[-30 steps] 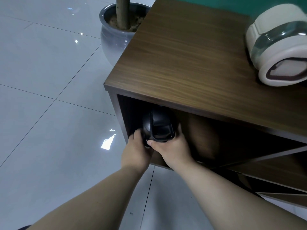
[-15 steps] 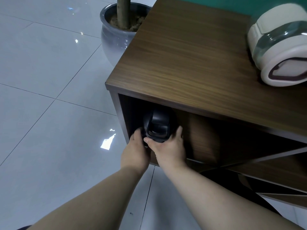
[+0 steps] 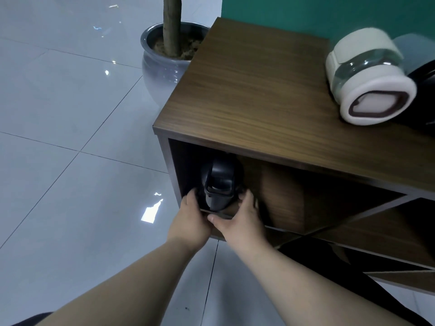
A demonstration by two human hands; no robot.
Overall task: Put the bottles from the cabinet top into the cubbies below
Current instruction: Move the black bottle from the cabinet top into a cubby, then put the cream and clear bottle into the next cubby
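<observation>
A black bottle (image 3: 219,184) lies in the top-left cubby of the brown cabinet (image 3: 259,95), its handled cap end facing out. My left hand (image 3: 190,220) cups its left side and my right hand (image 3: 240,220) its right side, thumbs meeting at the cubby's front edge below the cap. On the cabinet top at the right lies a clear bottle with cream-white ends (image 3: 369,83). Behind it, a dark bottle (image 3: 423,90) is cut off by the frame edge.
A grey plant pot (image 3: 162,64) with a trunk stands on the glossy tiled floor, close to the cabinet's left side. Diagonal dividers (image 3: 353,220) form further cubbies to the right. A green wall backs the cabinet.
The black bottle sits deeper in the cubby. Both hands have slid back and down toward the front edge, and the view has pulled back, showing more of the cabinet top.
</observation>
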